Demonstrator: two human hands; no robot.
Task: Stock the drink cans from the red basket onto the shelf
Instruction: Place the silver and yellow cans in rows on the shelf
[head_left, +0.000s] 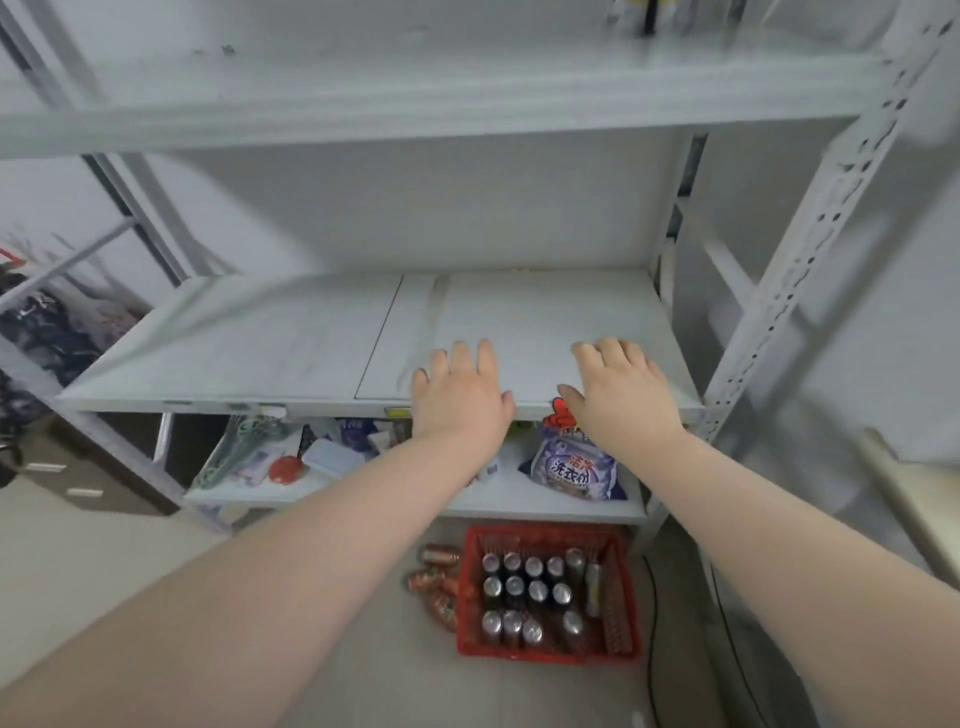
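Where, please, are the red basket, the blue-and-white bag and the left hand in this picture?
red basket (622, 613): head view, on its right wall.
blue-and-white bag (574, 470): head view, on its printed front.
left hand (460, 395): head view, on the back of the hand.

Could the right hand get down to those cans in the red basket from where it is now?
Probably yes. The right hand is empty, lying open at the front edge of the shelf. The red basket sits on the floor in front of the shelving, open-topped, the cans uncovered. It would need a low reach.

Two hands (460, 392); roughly fifteen cans (537, 590); one basket (621, 605).
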